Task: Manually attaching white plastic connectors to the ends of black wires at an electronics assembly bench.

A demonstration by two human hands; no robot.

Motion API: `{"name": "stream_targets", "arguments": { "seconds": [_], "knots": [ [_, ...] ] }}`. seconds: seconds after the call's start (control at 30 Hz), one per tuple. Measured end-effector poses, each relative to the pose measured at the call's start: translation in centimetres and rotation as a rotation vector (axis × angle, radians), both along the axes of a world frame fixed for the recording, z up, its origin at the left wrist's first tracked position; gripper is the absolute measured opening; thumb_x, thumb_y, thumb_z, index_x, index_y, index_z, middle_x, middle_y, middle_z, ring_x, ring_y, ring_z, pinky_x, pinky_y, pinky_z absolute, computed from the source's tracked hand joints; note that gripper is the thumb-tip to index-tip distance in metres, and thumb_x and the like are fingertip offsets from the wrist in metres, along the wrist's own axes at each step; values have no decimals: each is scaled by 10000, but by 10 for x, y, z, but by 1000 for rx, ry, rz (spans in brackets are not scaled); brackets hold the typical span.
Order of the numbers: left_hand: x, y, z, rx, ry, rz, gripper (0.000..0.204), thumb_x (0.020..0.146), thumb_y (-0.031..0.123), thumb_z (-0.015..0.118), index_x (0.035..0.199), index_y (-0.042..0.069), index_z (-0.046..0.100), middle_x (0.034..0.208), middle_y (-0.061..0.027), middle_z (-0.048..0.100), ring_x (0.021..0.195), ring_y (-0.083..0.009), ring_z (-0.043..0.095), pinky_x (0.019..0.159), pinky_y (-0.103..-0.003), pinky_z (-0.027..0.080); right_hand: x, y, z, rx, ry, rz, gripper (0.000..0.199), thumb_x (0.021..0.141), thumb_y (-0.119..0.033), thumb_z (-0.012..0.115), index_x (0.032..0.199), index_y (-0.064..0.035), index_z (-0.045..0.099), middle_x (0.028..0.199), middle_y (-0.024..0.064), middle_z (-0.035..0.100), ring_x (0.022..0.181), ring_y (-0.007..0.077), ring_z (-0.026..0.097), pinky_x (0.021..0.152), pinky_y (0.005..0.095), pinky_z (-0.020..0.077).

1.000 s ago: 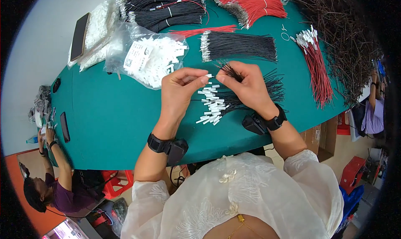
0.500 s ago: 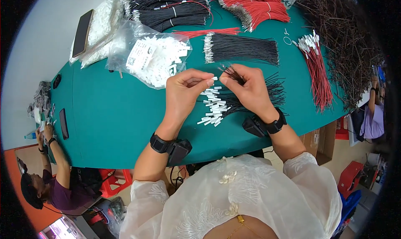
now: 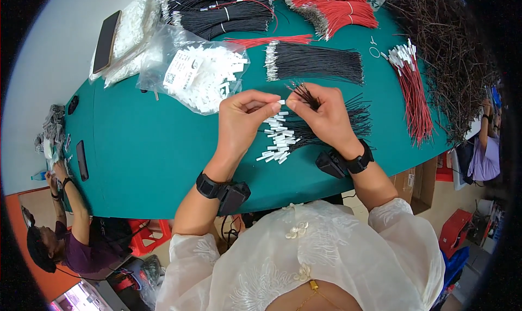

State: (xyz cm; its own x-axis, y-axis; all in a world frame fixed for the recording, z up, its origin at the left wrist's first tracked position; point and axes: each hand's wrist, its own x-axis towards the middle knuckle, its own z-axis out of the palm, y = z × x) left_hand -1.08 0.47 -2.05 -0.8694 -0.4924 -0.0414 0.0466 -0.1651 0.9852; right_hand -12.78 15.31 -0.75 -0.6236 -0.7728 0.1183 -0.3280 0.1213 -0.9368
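Observation:
My left hand (image 3: 241, 123) pinches a small white plastic connector (image 3: 281, 102) between thumb and fingertips. Right beside it, my right hand (image 3: 330, 114) is closed round a thin bunch of black wires (image 3: 306, 95), their bare terminal ends pointing up and left. Thumb and forefinger of that hand come close to the connector; whether a wire sits inside it I cannot tell. Beneath the hands lie black wires with white connectors (image 3: 280, 142) on their left ends. A row of black wires (image 3: 321, 63) with pale terminals is laid out just beyond.
On the green table (image 3: 157, 159) rest an open bag of white connectors (image 3: 204, 82), a phone (image 3: 107, 42), red wires with white connectors (image 3: 410, 96), black wire bundles (image 3: 220, 14), red bundles (image 3: 340, 12) and a dark tangled heap (image 3: 446, 50). A co-worker (image 3: 70, 240) sits at left.
My left hand has shifted slightly right, bringing the connector nearer the right fingertips. The wire bunch in my right hand has turned a little, and its tips show more plainly.

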Motion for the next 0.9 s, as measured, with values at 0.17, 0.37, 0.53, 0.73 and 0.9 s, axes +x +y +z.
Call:
{"name": "stream_targets", "arguments": {
  "seconds": [0.17, 0.37, 0.53, 0.73, 0.9],
  "knots": [
    [0, -10, -8, -349, -125, -10, 126, 799, 35, 737, 920, 15, 707, 833, -84, 708, 705, -97, 645, 649, -236, 512, -8, -4, -1, 110, 157, 66, 177, 907, -121, 617, 838, 42, 603, 671, 68, 559, 591, 72, 462, 539, 249, 377],
    [3, -17, -1, -636, -207, -99, 156, 759, 104, 760, 886, 33, 704, 816, -89, 672, 686, -168, 623, 642, -286, 501, -15, -8, -10, -88, 365, -67, 201, 946, -131, 547, 839, 36, 583, 643, 116, 515, 567, 184, 469, 538, 303, 373],
    [8, -54, -2, -1176, -273, 318, 139, 745, 132, 749, 826, 35, 693, 823, -102, 621, 763, -262, 603, 666, -363, 491, -7, -5, 2, 44, 236, -17, 210, 949, -143, 550, 834, 31, 579, 634, 117, 501, 556, 187, 432, 530, 314, 361],
    [9, -59, -8, -1393, -374, 323, 109, 750, 116, 738, 811, 39, 691, 819, -101, 621, 779, -280, 607, 673, -373, 494, 1, -6, 10, 57, 231, 19, 191, 939, -138, 572, 849, 30, 567, 630, 110, 481, 554, 163, 386, 525, 300, 349],
    [7, -46, 8, -1014, -257, 269, 110, 758, 51, 738, 858, 25, 700, 822, -93, 666, 736, -212, 645, 663, -291, 510, 1, -6, 9, 10, 59, 1, 165, 938, -126, 589, 877, 24, 556, 640, 31, 465, 593, 95, 374, 536, 270, 336]
  ]
}}
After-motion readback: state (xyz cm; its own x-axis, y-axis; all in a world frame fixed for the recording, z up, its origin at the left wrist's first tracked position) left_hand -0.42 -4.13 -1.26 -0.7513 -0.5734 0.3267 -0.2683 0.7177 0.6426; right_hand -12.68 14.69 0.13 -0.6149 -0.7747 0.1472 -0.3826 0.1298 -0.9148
